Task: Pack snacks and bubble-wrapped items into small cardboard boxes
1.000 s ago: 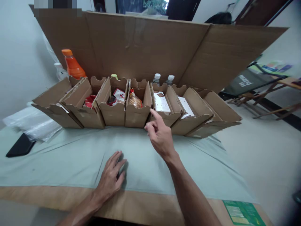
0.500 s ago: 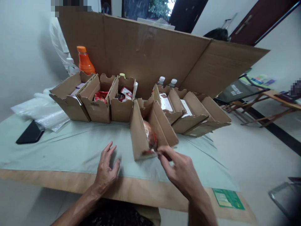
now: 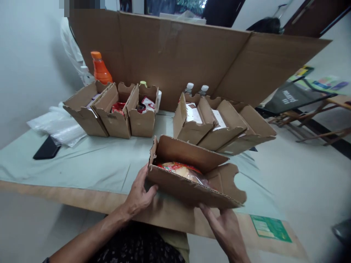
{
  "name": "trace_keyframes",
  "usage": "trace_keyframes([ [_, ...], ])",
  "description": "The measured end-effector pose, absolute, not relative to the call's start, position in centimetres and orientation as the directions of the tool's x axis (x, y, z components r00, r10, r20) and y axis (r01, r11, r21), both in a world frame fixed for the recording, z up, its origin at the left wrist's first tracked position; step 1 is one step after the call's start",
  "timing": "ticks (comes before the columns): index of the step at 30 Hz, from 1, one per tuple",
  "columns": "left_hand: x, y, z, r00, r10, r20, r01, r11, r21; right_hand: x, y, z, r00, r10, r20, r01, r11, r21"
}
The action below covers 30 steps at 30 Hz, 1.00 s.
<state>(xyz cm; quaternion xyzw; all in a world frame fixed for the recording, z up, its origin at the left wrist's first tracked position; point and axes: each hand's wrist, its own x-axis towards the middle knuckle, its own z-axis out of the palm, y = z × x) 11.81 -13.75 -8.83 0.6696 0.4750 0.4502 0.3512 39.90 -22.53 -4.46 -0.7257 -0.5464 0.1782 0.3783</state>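
A cardboard box (image 3: 192, 191), open at the top, lies crosswise near the front of the table. Inside it is a clear-and-red plastic food packet (image 3: 186, 171) with something pale brown in it. My left hand (image 3: 140, 193) grips the box's left end, its fingers partly hidden behind the cardboard and the thumb in front. At the lower right, my right hand (image 3: 223, 223) holds the near side from below, thumb against the wall and fingertips out of sight under it.
Behind stand cardboard boxes with goods, a left group (image 3: 115, 122) and a right group (image 3: 197, 128). An orange bottle (image 3: 102, 69) is behind the left group. Plastic bags (image 3: 59, 124) and a black phone-like object (image 3: 46, 148) lie left; a tall cardboard panel (image 3: 181, 54) closes the back.
The box has come toward me and turned from lengthwise to crosswise. My right hand has left the packet for the box's near side; my left hand has taken its left end.
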Motion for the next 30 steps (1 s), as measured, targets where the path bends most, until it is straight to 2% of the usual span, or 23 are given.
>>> trace_keyframes([
  [6,11.9,-6.9,-7.7,0.072,0.951,0.300,0.327,-0.307,0.894,38.8,-11.8,-3.5,0.334,0.933,0.136,0.608,-0.103,-0.787],
  [8,10.6,-5.5,-7.7,0.050,0.947,0.316,0.409,-0.308,0.859,38.7,-10.0,-4.0,0.341,0.934,0.111,0.614,-0.132,-0.778],
  [10,7.8,-5.2,-7.8,0.010,0.937,0.349,0.561,-0.294,0.774,38.8,-10.1,-5.4,0.381,0.920,0.093,0.608,-0.173,-0.775],
  [12,3.7,-5.4,-7.7,-0.068,0.923,0.378,0.696,-0.228,0.681,39.2,-11.6,-7.4,0.429,0.902,0.059,0.585,-0.227,-0.779],
  [14,-1.4,-5.5,-7.4,-0.196,0.902,0.385,0.753,-0.113,0.648,39.7,-13.5,-9.3,0.459,0.888,0.032,0.577,-0.271,-0.771],
  [18,-11.2,-3.4,-5.9,-0.435,0.793,0.427,0.797,0.118,0.592,39.7,-15.6,-11.2,0.421,0.900,0.114,0.651,-0.212,-0.729],
  [20,-14.5,-1.5,-5.3,-0.487,0.749,0.449,0.824,0.225,0.520,39.4,-15.4,-11.4,0.384,0.912,0.146,0.693,-0.180,-0.698],
  [22,-16.2,0.3,-5.0,-0.477,0.761,0.440,0.841,0.250,0.479,39.1,-15.1,-11.2,0.357,0.922,0.149,0.722,-0.171,-0.671],
  [27,-16.7,1.7,-3.9,-0.490,0.762,0.423,0.800,0.201,0.565,38.9,-15.0,-10.7,0.353,0.921,0.164,0.745,-0.170,-0.646],
  [30,-16.7,-0.7,-2.5,-0.616,0.649,0.445,0.649,0.099,0.754,38.5,-15.1,-10.1,0.366,0.919,0.147,0.726,-0.183,-0.663],
])
